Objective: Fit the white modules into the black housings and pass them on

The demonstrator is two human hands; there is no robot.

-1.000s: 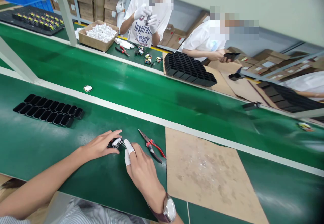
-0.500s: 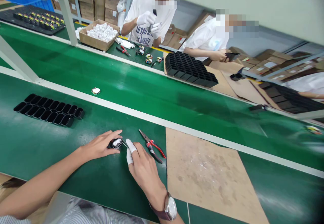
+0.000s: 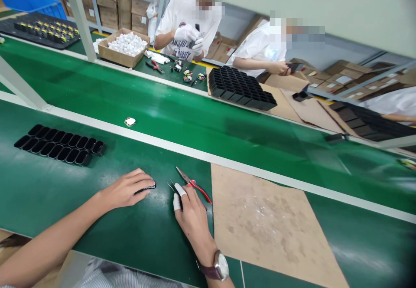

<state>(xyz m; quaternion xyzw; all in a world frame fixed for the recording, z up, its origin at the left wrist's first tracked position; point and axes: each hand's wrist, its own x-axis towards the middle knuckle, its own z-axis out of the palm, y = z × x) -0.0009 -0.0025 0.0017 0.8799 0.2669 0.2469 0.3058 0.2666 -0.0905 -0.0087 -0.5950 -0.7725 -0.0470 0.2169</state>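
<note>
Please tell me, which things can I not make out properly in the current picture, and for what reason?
All in the head view:
- Black case: mostly covered by the left hand, so its contents cannot be told.
- Tweezers: rear part hidden by the right hand.
- Pliers: one handle is largely behind the right hand.
- Dark item: too small, partly hidden by a co-worker's gloved hands.
- Small part: blurred, at the right edge.

Upper centre of the frame: a white T-shirt (image 3: pixel 211 24) carries dark printed lettering. Its lower line reads "is beauty"; the line above, partly covered by white gloves (image 3: pixel 186 33), appears to begin "Inspi". Pale labels (image 3: pixel 143 20) on cardboard boxes (image 3: pixel 138 8), upper left and right, and the wristwatch (image 3: pixel 223 265) dial, lower centre, are illegible.
</note>
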